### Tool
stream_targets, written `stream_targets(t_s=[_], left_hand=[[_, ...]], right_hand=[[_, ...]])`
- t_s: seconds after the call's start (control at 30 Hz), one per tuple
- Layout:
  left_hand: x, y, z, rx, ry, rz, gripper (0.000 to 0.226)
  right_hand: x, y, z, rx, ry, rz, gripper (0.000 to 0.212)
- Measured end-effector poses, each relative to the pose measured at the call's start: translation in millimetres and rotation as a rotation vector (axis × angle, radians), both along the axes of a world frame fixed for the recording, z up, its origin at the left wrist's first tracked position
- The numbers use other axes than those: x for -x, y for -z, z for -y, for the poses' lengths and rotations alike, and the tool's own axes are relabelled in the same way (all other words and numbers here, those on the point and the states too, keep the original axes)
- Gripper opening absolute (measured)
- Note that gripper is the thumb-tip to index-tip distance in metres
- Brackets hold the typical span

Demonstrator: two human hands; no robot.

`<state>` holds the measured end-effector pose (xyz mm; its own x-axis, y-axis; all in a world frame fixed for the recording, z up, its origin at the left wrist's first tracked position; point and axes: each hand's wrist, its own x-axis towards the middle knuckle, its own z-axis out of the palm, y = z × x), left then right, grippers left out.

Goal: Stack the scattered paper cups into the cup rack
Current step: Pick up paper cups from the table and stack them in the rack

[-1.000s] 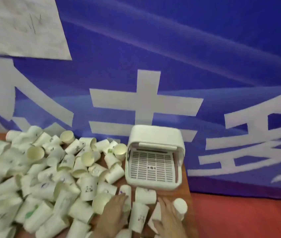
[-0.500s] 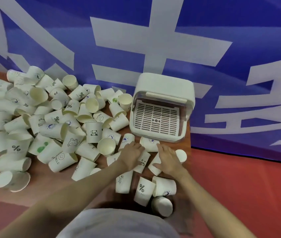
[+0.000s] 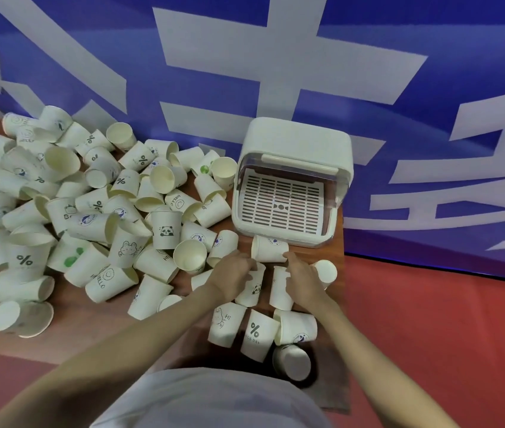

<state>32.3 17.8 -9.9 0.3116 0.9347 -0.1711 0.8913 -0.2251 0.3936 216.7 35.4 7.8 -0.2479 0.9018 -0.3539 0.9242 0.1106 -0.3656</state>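
Cup on its side [image 3: 269,249] just beyond both hands, lying across the gap between them, directly in front of the cup rack [image 3: 291,183] and close to its front lip. Left hand [image 3: 232,276] at the cup's open-rim end, fingers bent toward it, fingertips at the rim; contact probable, grip not confirmed. Right hand [image 3: 302,281] at the cup's base end, fingers loosely curled, index tip touching the cup wall; nothing seen enclosed in this hand. Panda-print cup [image 3: 251,288] partly under the left hand, plain cup [image 3: 280,287] partly under the right; whether either is held cannot be told. Upside-down cup [image 3: 325,271] just right of the right hand.

Three more cups nearer the body than the hands: rabbit print [image 3: 225,324], percent sign [image 3: 257,333], blue emblem [image 3: 296,327]; one more [image 3: 291,362] below these. Large loose pile [image 3: 90,211] well left of the left hand, mostly tipped over, a few upright.

Cups: white paper, cream inside, small prints (percent, panda, HELLO, green dots). Rack: white box, lid raised, slotted tray floor, no cups visible inside. Table [image 3: 97,329]: brown wood.
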Motion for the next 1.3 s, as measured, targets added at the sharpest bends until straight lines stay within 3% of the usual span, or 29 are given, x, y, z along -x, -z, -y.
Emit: stream_targets(t_s=[0.23,0.4,0.53,0.8,0.97,1.3], left_hand=[[11,-48,2,-0.104,-0.007,0.136,0.019],[17,-88,-22,-0.354,-0.058,0.198,0.011],[11,-95,-53,-0.49,-0.108,0.126,0.008],[-2,-55,-98,-0.322,-0.026,-0.155,0.016],[-8,-36,-112,-0.261,-0.057,-0.181,0.011],[-9,-2,-121,-0.145,-0.057,-0.112,0.026]], right_hand=[[-13,-36,-1,-0.069,0.011,-0.126,0.05],[-24,-71,-29,-0.363,0.013,-0.184,0.034],[-26,-72,-53,-0.562,0.096,-0.243,0.023],[-21,-25,-83,-0.577,0.143,-0.201,0.018],[-15,-5,-96,-0.463,0.168,-0.156,0.02],[-9,19,-103,-0.355,0.15,-0.112,0.017]])
